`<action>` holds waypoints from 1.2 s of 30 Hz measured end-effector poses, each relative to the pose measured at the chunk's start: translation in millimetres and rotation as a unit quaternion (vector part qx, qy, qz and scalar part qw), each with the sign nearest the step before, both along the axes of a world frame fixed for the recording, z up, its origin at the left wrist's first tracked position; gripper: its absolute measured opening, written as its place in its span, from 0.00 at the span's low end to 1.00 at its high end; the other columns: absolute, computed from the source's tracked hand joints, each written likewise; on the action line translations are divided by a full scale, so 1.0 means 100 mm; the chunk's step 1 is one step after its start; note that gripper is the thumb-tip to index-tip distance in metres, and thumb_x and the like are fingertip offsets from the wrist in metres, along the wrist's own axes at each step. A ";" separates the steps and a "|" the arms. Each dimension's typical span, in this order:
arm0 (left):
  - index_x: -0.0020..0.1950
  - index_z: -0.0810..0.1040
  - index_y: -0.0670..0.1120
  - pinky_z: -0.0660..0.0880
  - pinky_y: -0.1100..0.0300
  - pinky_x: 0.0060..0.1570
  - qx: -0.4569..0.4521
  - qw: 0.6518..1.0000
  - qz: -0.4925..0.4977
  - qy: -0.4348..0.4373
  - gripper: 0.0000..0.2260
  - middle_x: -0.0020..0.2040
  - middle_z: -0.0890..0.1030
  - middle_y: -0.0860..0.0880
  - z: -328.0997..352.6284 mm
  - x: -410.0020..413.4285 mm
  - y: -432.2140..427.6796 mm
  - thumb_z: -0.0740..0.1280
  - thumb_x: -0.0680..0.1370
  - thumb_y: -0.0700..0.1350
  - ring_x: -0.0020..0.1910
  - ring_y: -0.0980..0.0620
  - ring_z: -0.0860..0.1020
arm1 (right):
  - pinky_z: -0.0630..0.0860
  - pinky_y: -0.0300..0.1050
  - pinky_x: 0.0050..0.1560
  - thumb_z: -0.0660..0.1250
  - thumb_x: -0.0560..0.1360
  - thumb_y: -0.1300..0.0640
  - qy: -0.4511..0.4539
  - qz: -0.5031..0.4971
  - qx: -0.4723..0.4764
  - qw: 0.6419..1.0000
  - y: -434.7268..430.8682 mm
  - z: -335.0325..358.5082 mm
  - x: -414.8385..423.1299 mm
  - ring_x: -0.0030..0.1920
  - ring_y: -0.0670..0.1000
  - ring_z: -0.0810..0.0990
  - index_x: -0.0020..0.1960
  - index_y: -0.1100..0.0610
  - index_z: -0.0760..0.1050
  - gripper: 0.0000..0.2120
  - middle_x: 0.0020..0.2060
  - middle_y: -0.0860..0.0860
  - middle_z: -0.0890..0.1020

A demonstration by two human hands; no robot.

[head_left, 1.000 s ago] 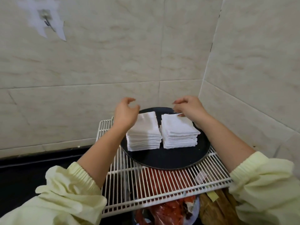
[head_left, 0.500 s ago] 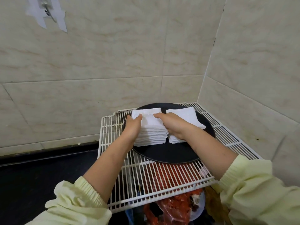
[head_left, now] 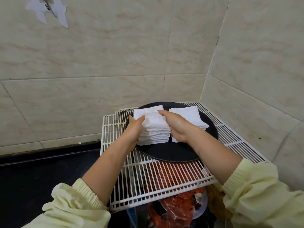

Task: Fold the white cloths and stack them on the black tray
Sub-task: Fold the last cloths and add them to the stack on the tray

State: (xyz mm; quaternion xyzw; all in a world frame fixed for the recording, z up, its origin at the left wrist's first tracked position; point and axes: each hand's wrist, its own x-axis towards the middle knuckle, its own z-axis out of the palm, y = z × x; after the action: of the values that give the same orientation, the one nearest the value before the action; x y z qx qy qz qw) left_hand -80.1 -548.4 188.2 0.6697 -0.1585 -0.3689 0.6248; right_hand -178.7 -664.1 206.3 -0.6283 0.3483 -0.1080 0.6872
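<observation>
Left hand (head_left: 134, 129) and right hand (head_left: 178, 127): grip of each clasped round left cloth stack (head_left: 155, 129), at 10 o'clock on black tray (head_left: 172, 156). Right cloth stack (head_left: 187, 113) sat at 2 o'clock, touching right hand. Risk: uneven squeeze could skew layers; right hand could shove neighbour stack.

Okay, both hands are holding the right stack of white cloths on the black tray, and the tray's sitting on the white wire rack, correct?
Not quite. The head view shows the left hand and right hand holding the left stack, not the right stack. The rest stands: the black tray sits on the white wire rack.
</observation>
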 end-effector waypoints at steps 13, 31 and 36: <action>0.75 0.65 0.46 0.49 0.47 0.76 0.082 0.864 -0.115 -0.483 0.21 0.78 0.58 0.48 0.12 0.23 0.19 0.60 0.82 0.47 0.78 0.50 0.48 | 0.64 0.51 0.71 0.52 0.78 0.67 0.156 0.149 -0.594 0.775 0.14 0.19 0.03 0.74 0.57 0.64 0.71 0.59 0.67 0.22 0.72 0.57 0.69; 0.79 0.45 0.50 0.42 0.54 0.76 0.126 0.825 -0.214 -0.507 0.35 0.79 0.41 0.53 0.02 0.34 0.31 0.60 0.79 0.58 0.78 0.54 0.40 | 0.53 0.48 0.76 0.49 0.84 0.55 0.238 0.236 -0.595 0.730 0.00 0.12 0.09 0.78 0.51 0.50 0.78 0.59 0.53 0.24 0.78 0.54 0.55; 0.79 0.40 0.53 0.46 0.53 0.76 0.070 0.878 -0.196 -0.431 0.54 0.79 0.42 0.57 0.01 0.33 0.47 0.72 0.66 0.66 0.77 0.57 0.43 | 0.65 0.38 0.61 0.58 0.81 0.58 0.120 0.159 -0.538 0.819 0.01 0.44 -0.04 0.63 0.50 0.73 0.72 0.56 0.69 0.20 0.62 0.49 0.77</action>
State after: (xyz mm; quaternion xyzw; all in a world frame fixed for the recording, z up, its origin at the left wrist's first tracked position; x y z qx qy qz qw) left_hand -47.5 -501.0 189.0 0.7599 -0.5136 -0.1688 0.3610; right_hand -182.4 -663.6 250.7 -0.9528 0.2093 -0.0913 0.2000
